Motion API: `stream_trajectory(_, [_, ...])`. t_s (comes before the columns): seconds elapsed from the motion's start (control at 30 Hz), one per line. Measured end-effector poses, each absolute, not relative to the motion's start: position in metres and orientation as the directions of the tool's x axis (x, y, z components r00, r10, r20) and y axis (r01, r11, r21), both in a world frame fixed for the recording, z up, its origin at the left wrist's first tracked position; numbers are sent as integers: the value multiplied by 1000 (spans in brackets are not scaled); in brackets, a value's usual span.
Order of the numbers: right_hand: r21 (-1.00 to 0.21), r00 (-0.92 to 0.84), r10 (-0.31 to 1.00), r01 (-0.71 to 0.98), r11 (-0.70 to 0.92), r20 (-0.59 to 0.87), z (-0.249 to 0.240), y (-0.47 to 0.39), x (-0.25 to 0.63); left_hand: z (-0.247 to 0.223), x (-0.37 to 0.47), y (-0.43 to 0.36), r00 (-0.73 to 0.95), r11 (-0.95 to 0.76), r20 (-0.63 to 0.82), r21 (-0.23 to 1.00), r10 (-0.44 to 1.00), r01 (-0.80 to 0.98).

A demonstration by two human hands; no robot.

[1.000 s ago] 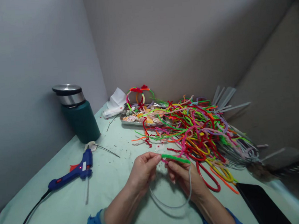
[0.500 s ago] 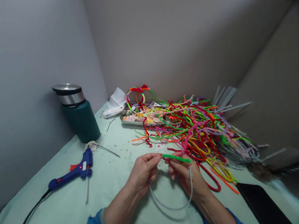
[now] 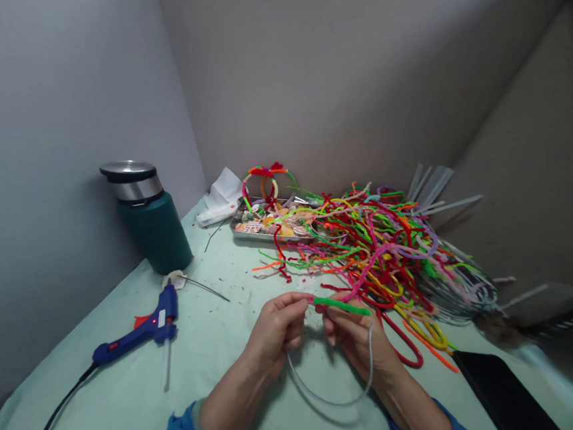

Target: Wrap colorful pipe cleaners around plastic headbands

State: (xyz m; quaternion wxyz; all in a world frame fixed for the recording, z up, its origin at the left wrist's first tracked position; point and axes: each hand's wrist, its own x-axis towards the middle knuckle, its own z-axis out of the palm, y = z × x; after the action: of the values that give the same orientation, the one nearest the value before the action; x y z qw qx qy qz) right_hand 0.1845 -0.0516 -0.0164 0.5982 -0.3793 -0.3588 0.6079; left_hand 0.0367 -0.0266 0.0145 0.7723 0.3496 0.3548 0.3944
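The left hand (image 3: 275, 328) pinches one end of a green pipe cleaner (image 3: 341, 305) between thumb and fingertips, and the right hand (image 3: 353, 339) pinches it further along, where it meets a thin grey hoop (image 3: 332, 398). Both grips are pressed together on the work, held just above the pale green table (image 3: 132, 402), in front of the person and near the big tangle of coloured pipe cleaners (image 3: 384, 246).

The green pipe cleaner lies nearly level, its long axis running left to right across the view, dipping slightly toward the right; its free tip points right, toward the tangle. The hoop hangs down from the hands in a curve toward the person.

Risks, as a judgement: the fuzzy wire could slip off the smooth hoop if the pinch loosens, and the winding could spring open. The free tip sits close to the tangle and could snag a loose strand. The glue gun (image 3: 141, 331) rests well to the left with its red light on, its cord trailing toward the left forearm; a careless sweep could drag it.
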Motion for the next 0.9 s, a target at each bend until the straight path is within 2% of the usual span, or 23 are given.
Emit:
stream_trajectory(0.23, [-924,-38,999,-381,-36,-23,-19,-52,184,14,39,-27,367,316,-215,917,905,-242])
stream_trajectory(0.4, [-931,-41,999,-364,-12,3,-18,-53,185,16,40,-26,367,305,-217,931,904,-201])
stream_trajectory(0.67, [-930,-48,999,-367,-1,18,-20,-52,187,14,38,-26,393,314,-199,915,898,-253])
stream_trajectory(0.9, [-949,-3,997,-307,76,81,-31,-50,190,11,35,-26,425,407,-251,852,870,-329])
